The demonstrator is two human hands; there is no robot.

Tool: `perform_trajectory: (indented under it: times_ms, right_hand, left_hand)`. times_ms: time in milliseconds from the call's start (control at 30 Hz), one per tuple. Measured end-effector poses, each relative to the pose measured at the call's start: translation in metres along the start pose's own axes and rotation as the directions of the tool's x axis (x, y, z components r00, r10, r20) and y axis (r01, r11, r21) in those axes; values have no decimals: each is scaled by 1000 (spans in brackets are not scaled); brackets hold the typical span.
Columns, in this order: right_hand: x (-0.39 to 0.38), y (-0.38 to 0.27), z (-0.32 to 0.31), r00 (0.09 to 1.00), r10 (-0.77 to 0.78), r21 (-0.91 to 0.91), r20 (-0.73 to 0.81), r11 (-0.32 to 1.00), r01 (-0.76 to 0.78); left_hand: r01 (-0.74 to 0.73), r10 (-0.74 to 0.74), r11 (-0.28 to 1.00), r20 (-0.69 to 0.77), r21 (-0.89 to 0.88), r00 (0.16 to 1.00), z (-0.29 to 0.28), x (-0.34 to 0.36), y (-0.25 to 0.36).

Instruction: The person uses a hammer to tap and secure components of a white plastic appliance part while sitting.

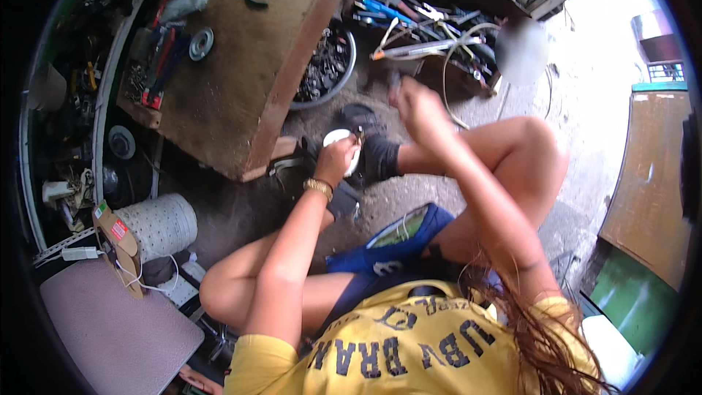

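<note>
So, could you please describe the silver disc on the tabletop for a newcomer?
Find the big brown wooden tabletop at upper left. Near its left edge, just right of some long red and dark tools, lies the silver disc. Its round shape sets it apart from those straight tools.

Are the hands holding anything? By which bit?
The right hand apparently holds a blurred grey thing, part unclear. The left hand is at a round white thing; its hold is unclear.
</note>
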State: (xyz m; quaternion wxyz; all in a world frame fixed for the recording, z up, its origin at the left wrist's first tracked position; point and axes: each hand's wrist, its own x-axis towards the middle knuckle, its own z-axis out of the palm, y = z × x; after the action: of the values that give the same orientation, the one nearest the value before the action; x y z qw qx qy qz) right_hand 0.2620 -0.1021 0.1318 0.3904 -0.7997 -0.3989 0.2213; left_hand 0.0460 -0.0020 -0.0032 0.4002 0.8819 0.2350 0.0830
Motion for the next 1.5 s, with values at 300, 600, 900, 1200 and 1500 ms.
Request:
perform_trajectory:
  times_ms: [300, 600, 900, 1200, 1500]
  right_hand:
    - [-29, 12, 41, 926, 290, -188, 243, 950, -248]
    - [0, -53, -29, 866, -149, 247, -478, 923, 295]
    - [-9, -65, -34, 993, 53, 159, -107, 987, -36]
    - [-26, -2, 35, 986, 142, 233, 83, 960, -158]
    - [-22, 16, 36, 977, 214, 185, 1, 960, -211]
  left_hand:
    - [11, -14, 998, 70, 55, 997, -5, 13, 9]
    - [5, -5, 999, 11, -36, 1000, -3, 1, 7]
    - [-25, 22, 993, 25, 114, 999, 3, -37, -3]
    - [-76, 77, 991, 7, -114, 997, -28, 22, 57]
    - [79, -175, 890, 177, 449, 968, 13, -21, -38]
